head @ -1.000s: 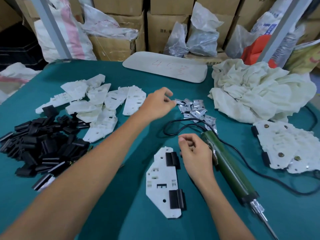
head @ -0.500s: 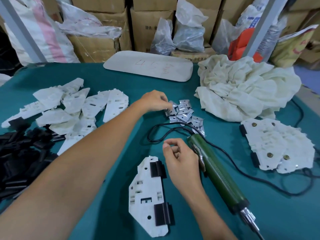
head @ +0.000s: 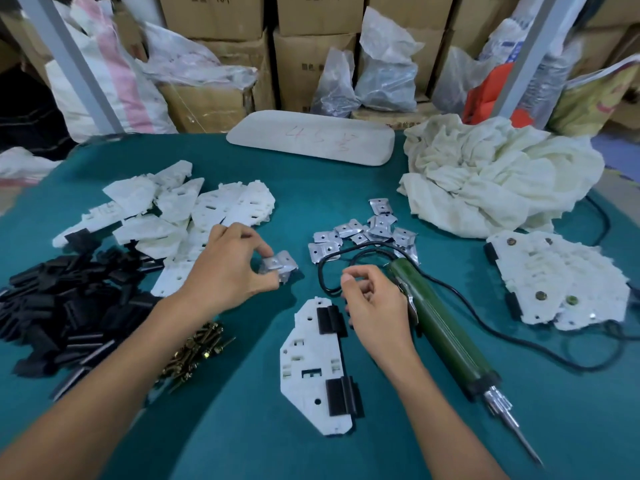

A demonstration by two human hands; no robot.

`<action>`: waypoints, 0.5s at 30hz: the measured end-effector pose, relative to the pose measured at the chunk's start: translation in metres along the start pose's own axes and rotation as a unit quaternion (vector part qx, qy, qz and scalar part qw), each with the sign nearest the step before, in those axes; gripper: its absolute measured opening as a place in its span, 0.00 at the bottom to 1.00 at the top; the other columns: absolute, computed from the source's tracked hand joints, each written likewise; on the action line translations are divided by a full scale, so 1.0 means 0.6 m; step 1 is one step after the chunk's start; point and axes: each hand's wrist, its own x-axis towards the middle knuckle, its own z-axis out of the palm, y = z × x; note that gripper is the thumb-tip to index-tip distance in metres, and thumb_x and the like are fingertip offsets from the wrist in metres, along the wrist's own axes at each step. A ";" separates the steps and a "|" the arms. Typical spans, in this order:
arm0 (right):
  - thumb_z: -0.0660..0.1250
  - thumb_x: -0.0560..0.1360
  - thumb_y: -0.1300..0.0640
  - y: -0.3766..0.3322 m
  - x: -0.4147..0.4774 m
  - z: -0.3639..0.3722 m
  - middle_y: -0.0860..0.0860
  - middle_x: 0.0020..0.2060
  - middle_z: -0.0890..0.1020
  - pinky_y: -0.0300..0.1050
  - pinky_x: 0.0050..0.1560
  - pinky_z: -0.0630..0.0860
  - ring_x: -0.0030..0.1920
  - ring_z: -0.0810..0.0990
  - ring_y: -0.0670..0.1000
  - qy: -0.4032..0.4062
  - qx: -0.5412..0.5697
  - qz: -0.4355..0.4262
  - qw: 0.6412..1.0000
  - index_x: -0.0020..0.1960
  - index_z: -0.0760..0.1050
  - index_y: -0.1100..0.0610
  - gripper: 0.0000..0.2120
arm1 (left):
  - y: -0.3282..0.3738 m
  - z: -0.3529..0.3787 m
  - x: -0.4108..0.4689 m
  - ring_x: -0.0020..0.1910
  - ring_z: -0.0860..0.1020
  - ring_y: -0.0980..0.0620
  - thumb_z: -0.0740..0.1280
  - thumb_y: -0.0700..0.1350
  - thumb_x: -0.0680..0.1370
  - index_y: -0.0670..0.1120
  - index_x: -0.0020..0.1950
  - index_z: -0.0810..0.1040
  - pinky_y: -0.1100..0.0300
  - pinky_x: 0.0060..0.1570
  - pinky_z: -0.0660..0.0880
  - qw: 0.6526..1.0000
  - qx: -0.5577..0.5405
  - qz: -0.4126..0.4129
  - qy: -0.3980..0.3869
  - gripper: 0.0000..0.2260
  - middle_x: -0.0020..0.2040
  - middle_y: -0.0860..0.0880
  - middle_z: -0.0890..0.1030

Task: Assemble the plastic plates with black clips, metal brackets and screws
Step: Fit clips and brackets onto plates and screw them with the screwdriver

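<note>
fingers [head: 257, 246] of the left hand [head: 225, 268] are pinching a bracket [head: 281, 266]. right hand [head: 374, 306] is sitting curled, can't tell what's in it. i'd be aiming to seat it flat, hole over hole, on the plate [head: 303, 344].

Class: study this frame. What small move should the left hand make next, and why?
Probably bring the bracket pinched in the left hand down to the plate in front. The plate already carries two clips but shows no bracket or screw, so the bracket seems the next part to seat.

The brackets [head: 380, 226] are made of shiny metal, the plate [head: 304, 344] of matt white plastic, the clips [head: 62, 306] of black plastic; the table [head: 311, 188] is covered in teal cloth.
</note>
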 end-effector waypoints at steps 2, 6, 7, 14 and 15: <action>0.66 0.80 0.50 -0.003 -0.002 -0.001 0.42 0.33 0.80 0.62 0.46 0.81 0.39 0.82 0.54 -0.002 -0.004 -0.001 1.000 0.48 0.78 0.44 0.03 | 0.001 0.000 -0.039 0.59 0.65 0.50 0.78 0.52 0.67 0.49 0.54 0.82 0.59 0.57 0.68 0.996 0.053 0.053 0.045 0.18 0.58 0.52 0.74; 0.66 0.80 0.50 -0.005 -0.007 -0.003 0.42 0.33 0.81 0.62 0.46 0.81 0.40 0.82 0.53 -0.004 -0.010 0.003 1.000 0.48 0.78 0.43 0.03 | 0.000 0.011 -0.095 0.59 0.70 0.45 0.79 0.42 0.64 0.48 0.53 0.82 0.55 0.59 0.70 0.985 0.071 0.147 0.058 0.18 0.60 0.49 0.78; 0.66 0.80 0.50 -0.006 -0.009 -0.004 0.41 0.34 0.81 0.62 0.46 0.81 0.40 0.82 0.53 -0.006 -0.012 0.003 1.000 0.48 0.78 0.43 0.03 | -0.004 0.011 -0.102 0.61 0.68 0.47 0.79 0.43 0.66 0.52 0.52 0.81 0.56 0.61 0.68 0.987 0.048 0.149 0.036 0.16 0.62 0.51 0.76; 0.66 0.81 0.50 -0.010 -0.019 -0.009 0.36 0.37 0.81 0.58 0.49 0.81 0.40 0.82 0.47 -0.013 -0.029 -0.007 0.999 0.49 0.78 0.44 0.03 | -0.003 0.001 -0.102 0.58 0.72 0.60 0.75 0.61 0.71 0.61 0.61 0.76 0.60 0.59 0.62 0.992 -0.025 0.103 -0.075 0.20 0.54 0.68 0.78; 0.66 0.81 0.50 -0.007 -0.022 -0.011 0.35 0.38 0.81 0.55 0.48 0.82 0.39 0.81 0.44 -0.012 -0.034 -0.012 0.999 0.49 0.78 0.44 0.03 | -0.002 0.001 -0.102 0.58 0.72 0.60 0.75 0.60 0.71 0.61 0.61 0.75 0.60 0.60 0.62 0.992 -0.024 0.095 -0.076 0.21 0.54 0.67 0.78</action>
